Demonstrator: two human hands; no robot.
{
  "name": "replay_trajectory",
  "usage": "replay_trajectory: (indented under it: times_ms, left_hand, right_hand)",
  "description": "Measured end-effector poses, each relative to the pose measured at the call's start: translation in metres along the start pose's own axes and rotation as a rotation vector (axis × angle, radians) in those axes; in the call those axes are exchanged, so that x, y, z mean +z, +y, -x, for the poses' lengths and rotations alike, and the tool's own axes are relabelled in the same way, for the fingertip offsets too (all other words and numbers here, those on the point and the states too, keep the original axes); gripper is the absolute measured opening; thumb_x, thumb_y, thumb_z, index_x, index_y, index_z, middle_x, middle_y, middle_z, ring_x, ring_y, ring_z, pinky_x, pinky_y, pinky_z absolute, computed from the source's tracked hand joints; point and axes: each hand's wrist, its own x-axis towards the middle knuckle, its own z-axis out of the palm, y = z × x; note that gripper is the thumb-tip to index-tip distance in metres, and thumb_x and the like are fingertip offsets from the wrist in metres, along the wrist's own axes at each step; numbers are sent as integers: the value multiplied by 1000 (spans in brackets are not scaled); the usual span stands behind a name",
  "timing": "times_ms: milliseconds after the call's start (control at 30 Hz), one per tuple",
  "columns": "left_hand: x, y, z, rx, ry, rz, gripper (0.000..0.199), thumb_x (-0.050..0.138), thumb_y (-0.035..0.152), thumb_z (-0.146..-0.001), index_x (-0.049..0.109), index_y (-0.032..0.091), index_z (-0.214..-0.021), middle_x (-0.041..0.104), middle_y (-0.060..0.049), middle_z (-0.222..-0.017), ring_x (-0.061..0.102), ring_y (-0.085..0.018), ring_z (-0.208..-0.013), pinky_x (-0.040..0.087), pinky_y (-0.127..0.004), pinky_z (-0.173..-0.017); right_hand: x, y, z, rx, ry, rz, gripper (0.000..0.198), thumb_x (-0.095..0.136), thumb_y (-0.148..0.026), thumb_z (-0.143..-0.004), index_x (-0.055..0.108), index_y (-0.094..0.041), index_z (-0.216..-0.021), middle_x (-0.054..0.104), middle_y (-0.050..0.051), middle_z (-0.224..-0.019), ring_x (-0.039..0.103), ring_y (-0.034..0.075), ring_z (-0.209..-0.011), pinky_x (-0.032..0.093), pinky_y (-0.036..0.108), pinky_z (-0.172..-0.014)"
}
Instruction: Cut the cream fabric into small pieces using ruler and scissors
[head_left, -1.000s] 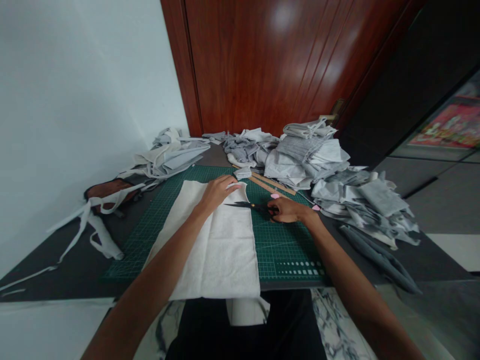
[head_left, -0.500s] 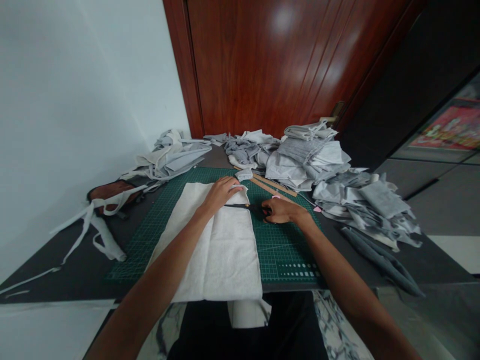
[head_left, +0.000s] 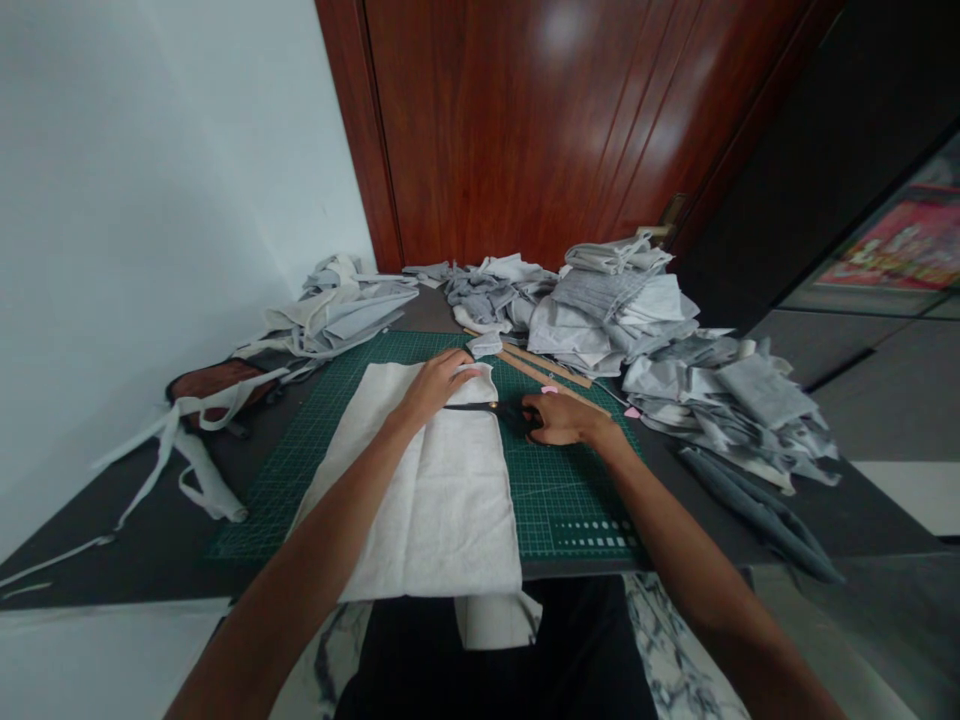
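A cream cloth [head_left: 457,500] lies over a green cutting mat [head_left: 577,490], its lower end reaching the table's front edge. My left hand [head_left: 440,380] is at the cloth's upper end, fingers and thumb closed at its top edge. Black-handled scissors [head_left: 480,406] are in my right hand [head_left: 559,416], beside the cloth's right edge. Their dark blades point left across the cloth, just below my left hand; how far apart they are I cannot tell. A small folded pale scrap [head_left: 484,345] lies just beyond the cloth.
Wooden rulers [head_left: 547,377] and pink pieces [head_left: 632,412] lie right of the cloth. Stacked grey and white fabric [head_left: 615,310] and loose scraps [head_left: 735,395] fill the back right. More scraps [head_left: 337,310], a brown pouch [head_left: 214,388] and strips [head_left: 161,455] lie left, near the wall.
The whole view has shifted slightly. My hands, the cloth and the scissors keep nearly the same places relative to each other.
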Motion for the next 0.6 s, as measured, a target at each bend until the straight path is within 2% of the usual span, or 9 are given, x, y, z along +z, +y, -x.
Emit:
replay_trajectory:
  times_ms: [233,600]
  left_hand:
    - [-3,2,-2,-8,60,62,37,55,53,-103,65,20,-91,70,-5,-91,66,-20,-89,51,-30,-85]
    - [-3,8,-2,27,66,77,34,58,51,-102,64,20,-89,68,-4,-88,64,-20,-86,50,-32,-83]
  right_hand:
    - [2,2,4,16,-22,-50,33,72,-32,-80,63,-16,-107,72,7,-95,62,18,-78,36,26,-61]
    - [4,-16,-1,52,-6,-19,29,71,-34,-78,62,-19,-101,73,7,-92,64,20,-78,34,27,-59]
